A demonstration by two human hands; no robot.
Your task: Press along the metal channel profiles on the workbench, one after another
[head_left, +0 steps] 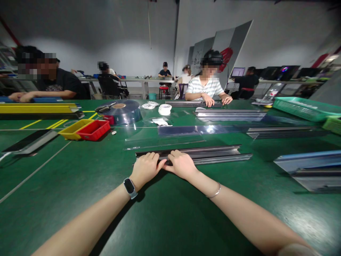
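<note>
A long dark metal channel profile [218, 153] lies crosswise on the green table in front of me. My left hand [146, 165] grips its left end, fingers curled over the far edge and thumb on the near side. Close beside it, my right hand [182, 163] grips the same profile in the same way, and the two thumbs nearly meet. The part of the profile under my hands is hidden. Just beyond it lies a clear plastic strip [165, 141], with a longer clear film strip [183, 130] farther back.
More profiles [314, 167] lie to the right, near a green basket [301, 108]. At left are a yellow bin [76, 128], a red bin [94, 130] and a big film roll [125, 112] with scissors [108, 107] on it. A co-worker [207, 83] handles profiles across the table.
</note>
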